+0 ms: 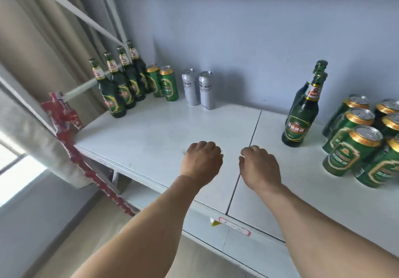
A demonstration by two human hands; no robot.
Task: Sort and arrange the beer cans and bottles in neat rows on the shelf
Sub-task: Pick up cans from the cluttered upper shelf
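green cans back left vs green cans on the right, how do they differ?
The back-left green cans are a pair standing in line beside the bottle row; the right-hand green cans are many more, bunched in a loose cluster. The pair stands at the back by the wall; the cluster reaches nearer the front edge. Both groups stand upright, green with gold rims.

Beer bottles and cans standing upright on a white shelf (pixel 164 130).
Four green bottles (pixel 121 83) line the far left; two green cans (pixel 164 83) and two silver cans (pixel 198 87) stand beside them. Right: two green bottles (pixel 302 113) beside clustered green cans (pixel 362 139).
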